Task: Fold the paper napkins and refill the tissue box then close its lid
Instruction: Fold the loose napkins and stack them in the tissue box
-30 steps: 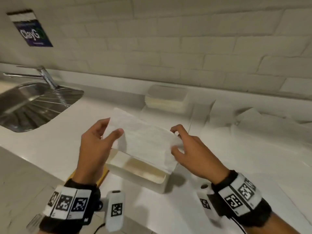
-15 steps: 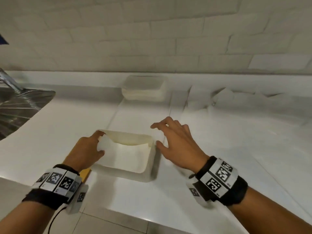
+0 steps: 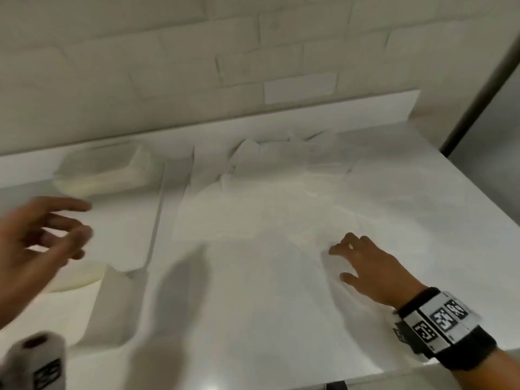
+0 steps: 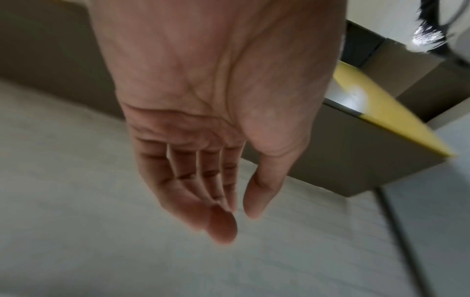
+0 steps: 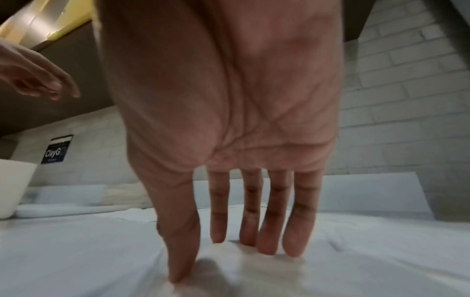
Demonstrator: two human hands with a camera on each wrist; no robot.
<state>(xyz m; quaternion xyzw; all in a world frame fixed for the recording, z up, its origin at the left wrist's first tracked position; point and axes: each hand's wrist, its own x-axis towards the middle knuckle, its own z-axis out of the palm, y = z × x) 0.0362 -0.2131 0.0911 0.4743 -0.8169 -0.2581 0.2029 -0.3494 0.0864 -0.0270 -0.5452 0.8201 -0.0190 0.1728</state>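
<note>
The open white tissue box [image 3: 112, 305] stands at the lower left of the head view, and its wall [image 5: 12, 191] also shows in the right wrist view. My left hand [image 3: 76, 229] hovers over it with spread fingers, holding nothing [image 4: 239, 221]. My right hand [image 3: 340, 263] is down on a flat white napkin [image 3: 281, 277] to the right of the box. Its straight fingertips [image 5: 264, 249] and thumb touch the napkin [image 5: 101, 261]. A pale rounded piece that looks like the box's lid [image 3: 104, 170] lies by the back wall. The head view is blurred.
Several loose napkins [image 3: 267, 156] lie crumpled and spread across the white counter [image 3: 253, 347] toward the brick wall. The counter ends at the right near a grey panel [image 3: 484, 122]. Yellow-edged cabinets [image 4: 381, 112] hang overhead.
The folded napkin held over the box a second ago went into it. Both hands then left the box: the right moved right onto a spread napkin, the left lifted. The view swung right.
</note>
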